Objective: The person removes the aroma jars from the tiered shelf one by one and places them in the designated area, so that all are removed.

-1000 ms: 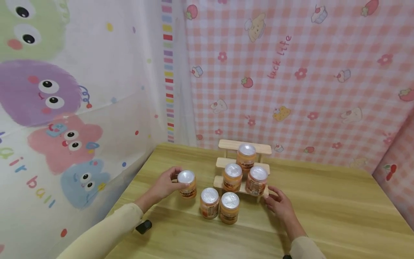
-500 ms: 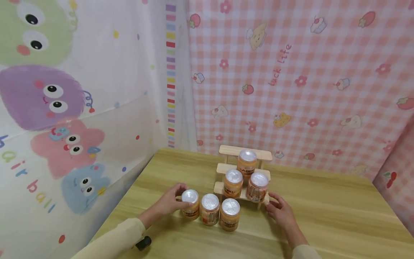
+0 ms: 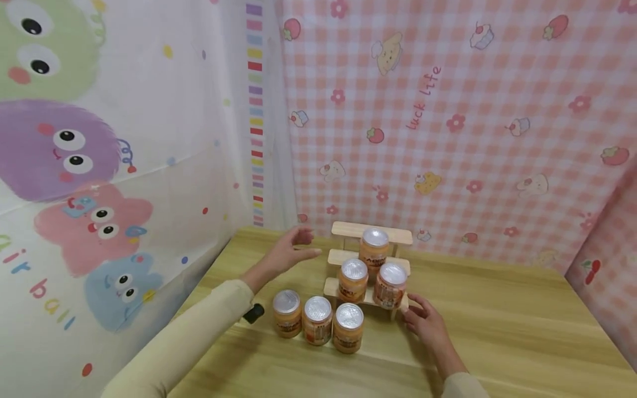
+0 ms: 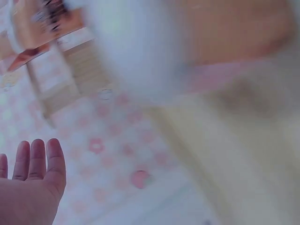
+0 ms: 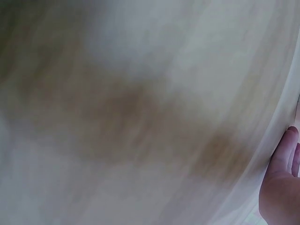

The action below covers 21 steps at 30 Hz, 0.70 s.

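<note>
My left hand [image 3: 286, 254], fingers spread and holding nothing, is in the air left of a three-step wooden display stand [image 3: 343, 228]. My right hand [image 3: 430, 326] grips the right end of the stand's lowest step between thumb and fingers. On the stand are three orange cans with silver lids: an upper can [image 3: 374, 249], a lower left can [image 3: 353, 282] and a lower right can [image 3: 390, 286]. In front, a row of matching cans stands on the table: a left can [image 3: 287, 315], a middle can [image 3: 317, 321] and a right can [image 3: 348, 329].
The wood-grain table [image 3: 497, 320] backs onto a pink checked cloth [image 3: 448, 138]. A white cartoon-print cloth [image 3: 189, 110] hangs along the left side. Blurred cans fill the top of the left wrist view.
The left hand brought its can rightward beside the two front cans, let it go, then rose away towards the stand's left side. The right hand has stayed at the stand's end.
</note>
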Motion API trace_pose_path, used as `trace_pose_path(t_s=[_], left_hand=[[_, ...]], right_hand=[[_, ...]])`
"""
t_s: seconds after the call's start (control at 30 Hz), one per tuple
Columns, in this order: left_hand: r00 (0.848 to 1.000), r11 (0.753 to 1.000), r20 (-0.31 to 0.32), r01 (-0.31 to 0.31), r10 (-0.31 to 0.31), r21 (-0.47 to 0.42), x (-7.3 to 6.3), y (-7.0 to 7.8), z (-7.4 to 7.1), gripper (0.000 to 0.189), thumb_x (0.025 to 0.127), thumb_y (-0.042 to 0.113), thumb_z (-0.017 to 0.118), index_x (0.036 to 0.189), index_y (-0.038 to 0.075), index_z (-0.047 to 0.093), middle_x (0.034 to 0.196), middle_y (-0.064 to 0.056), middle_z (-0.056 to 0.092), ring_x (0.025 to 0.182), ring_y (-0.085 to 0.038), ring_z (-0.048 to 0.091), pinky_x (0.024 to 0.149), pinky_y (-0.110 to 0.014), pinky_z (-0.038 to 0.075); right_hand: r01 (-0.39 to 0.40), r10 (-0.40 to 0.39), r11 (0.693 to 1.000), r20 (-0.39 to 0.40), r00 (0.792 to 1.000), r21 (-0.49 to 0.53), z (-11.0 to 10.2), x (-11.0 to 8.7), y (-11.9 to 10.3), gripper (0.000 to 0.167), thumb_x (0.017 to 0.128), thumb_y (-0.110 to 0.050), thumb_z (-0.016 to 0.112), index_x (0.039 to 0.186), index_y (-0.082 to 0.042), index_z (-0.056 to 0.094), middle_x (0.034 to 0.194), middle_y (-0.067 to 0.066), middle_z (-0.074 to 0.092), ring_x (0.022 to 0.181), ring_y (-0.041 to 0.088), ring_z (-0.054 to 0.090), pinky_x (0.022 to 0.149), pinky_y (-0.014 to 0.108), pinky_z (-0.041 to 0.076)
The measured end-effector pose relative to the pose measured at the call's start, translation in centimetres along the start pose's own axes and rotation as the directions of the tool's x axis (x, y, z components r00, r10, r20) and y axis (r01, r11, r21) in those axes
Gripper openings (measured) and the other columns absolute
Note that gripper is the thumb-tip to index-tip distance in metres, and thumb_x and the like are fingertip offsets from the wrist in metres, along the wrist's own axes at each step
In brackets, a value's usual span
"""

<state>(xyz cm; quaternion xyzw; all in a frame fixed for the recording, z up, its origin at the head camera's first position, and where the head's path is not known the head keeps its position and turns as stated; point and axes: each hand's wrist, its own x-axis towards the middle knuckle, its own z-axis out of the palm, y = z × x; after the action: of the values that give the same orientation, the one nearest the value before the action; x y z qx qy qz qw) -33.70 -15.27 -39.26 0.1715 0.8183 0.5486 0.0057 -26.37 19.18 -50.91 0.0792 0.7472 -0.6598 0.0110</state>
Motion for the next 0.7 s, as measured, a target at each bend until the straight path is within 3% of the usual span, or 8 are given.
trace_pose_path(t_s=[0.17,0.3,0.5,0.7], left_hand=[[0.999,0.999,0.025,-0.029,0.029,0.021,3.9,3.1,2.2,0.069,0.086,0.029,0.079,0.143,0.009,0.047,0.135,-0.015,0.055,0.123,-0.028,0.053,0.1,-0.043,0.046],[0.995,0.997,0.088,-0.048,0.043,0.058,5.8,4.4,4.5,0.072,0.086,0.032,0.079,0.146,0.008,0.045,0.135,-0.015,0.055,0.123,-0.027,0.053,0.101,-0.039,0.045],[0.992,0.995,0.122,-0.035,0.024,0.09,7.0,4.8,6.9,0.073,0.085,0.037,0.079,0.145,0.011,0.046,0.133,-0.011,0.056,0.12,-0.024,0.054,0.097,-0.036,0.048],[0.993,0.998,0.114,-0.027,0.02,0.06,7.3,4.6,8.0,0.068,0.085,0.032,0.081,0.141,0.01,0.05,0.128,-0.01,0.058,0.117,-0.025,0.057,0.096,-0.036,0.049]], right_hand=[[0.002,-0.002,1.0,-0.001,1.0,-0.002,0.0,0.1,-0.3,0.047,0.1,-0.001,0.054,0.145,0.005,0.04,0.134,0.039,0.046,0.094,0.02,0.065,0.078,0.029,0.054],[-0.001,0.001,1.0,-0.002,1.0,0.011,-0.1,0.3,-0.1,0.047,0.1,0.0,0.054,0.145,0.005,0.04,0.134,0.038,0.046,0.091,0.016,0.065,0.076,0.027,0.054],[-0.001,0.001,1.0,0.0,1.0,0.026,-0.1,0.2,0.0,0.048,0.099,0.001,0.054,0.145,0.005,0.04,0.133,0.038,0.047,0.09,0.015,0.065,0.075,0.026,0.054],[-0.006,0.006,1.0,0.002,1.0,0.03,0.0,0.0,0.0,0.048,0.099,-0.001,0.055,0.145,0.005,0.04,0.134,0.038,0.046,0.093,0.016,0.065,0.076,0.026,0.054]])
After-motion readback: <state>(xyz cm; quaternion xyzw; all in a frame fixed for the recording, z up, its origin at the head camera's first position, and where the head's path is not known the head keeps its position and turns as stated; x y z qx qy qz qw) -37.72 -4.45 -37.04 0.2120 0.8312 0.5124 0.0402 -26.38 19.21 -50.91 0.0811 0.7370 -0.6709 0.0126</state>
